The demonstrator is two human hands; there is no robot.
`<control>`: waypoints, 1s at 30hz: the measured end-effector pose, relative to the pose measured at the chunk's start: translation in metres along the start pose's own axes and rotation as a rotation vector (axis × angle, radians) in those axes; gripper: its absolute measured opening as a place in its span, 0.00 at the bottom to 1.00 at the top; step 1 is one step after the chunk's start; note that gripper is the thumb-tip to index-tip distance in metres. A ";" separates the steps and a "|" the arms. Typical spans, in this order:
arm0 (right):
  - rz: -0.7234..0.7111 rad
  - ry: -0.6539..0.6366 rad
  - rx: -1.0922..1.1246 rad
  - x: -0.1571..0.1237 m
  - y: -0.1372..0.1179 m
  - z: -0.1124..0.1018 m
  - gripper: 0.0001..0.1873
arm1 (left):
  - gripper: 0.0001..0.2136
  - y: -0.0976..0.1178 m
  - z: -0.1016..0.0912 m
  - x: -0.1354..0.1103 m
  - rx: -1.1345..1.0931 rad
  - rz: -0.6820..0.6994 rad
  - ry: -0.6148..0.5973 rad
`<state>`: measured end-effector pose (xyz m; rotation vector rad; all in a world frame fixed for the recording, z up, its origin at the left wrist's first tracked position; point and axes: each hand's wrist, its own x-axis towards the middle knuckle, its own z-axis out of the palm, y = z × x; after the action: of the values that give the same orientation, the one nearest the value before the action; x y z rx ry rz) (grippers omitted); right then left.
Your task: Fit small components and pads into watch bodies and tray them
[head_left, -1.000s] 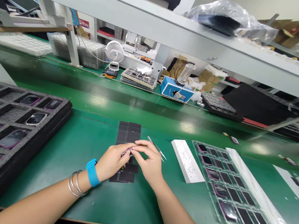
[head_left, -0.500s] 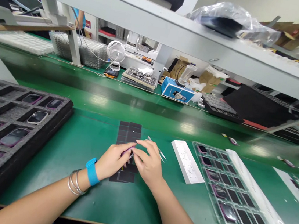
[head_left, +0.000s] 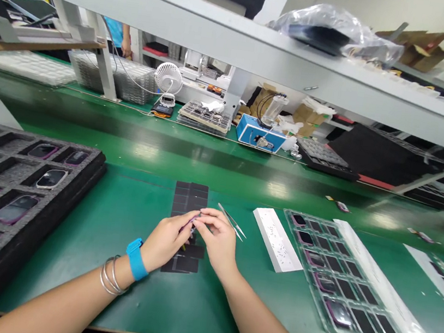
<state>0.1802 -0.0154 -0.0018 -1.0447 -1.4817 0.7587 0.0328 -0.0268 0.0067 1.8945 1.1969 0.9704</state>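
My left hand [head_left: 166,238], with a blue wristband [head_left: 137,259] and several silver bangles [head_left: 111,275], pinches a small purple-rimmed piece [head_left: 192,224] at its fingertips. My right hand [head_left: 217,238] meets it from the other side, its fingertips on the same piece. Both hands sit above a block of dark rectangular sheets [head_left: 190,198] on the green mat [head_left: 66,277], hiding its middle. Slim steel tweezers [head_left: 231,223] lie just beyond my right fingers, not held.
A black foam tray [head_left: 15,198] holding glossy purple-edged pieces fills the left. To the right are a white strip [head_left: 277,240] and a transparent tray [head_left: 334,276] of dark pieces. A grey shelf beam [head_left: 225,29] crosses above; a conveyor [head_left: 167,148] runs behind.
Both hands stay over the dark sheets, still together at the small piece. The whole view has shifted slightly, and a person in a blue top shows more plainly in the background.
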 end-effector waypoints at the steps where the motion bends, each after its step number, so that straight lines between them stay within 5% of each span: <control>1: 0.015 0.004 0.024 0.000 0.002 0.001 0.03 | 0.19 -0.001 0.000 -0.001 0.015 0.012 0.007; 12: 0.154 -0.001 0.136 -0.003 0.003 0.004 0.09 | 0.17 -0.005 0.012 -0.001 0.086 0.115 0.117; 19: 0.216 -0.036 0.254 0.000 0.009 0.004 0.11 | 0.18 -0.002 0.008 0.000 0.084 0.169 0.077; 24: 0.317 -0.035 0.299 0.005 0.009 0.000 0.19 | 0.22 -0.001 0.002 0.003 -0.194 0.036 -0.030; 30: 0.413 -0.249 0.305 0.009 0.006 -0.006 0.19 | 0.28 -0.010 0.004 0.005 -0.411 -0.089 -0.099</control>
<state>0.1871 -0.0052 -0.0023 -1.0578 -1.3112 1.4050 0.0335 -0.0191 -0.0024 1.5329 0.9323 0.9764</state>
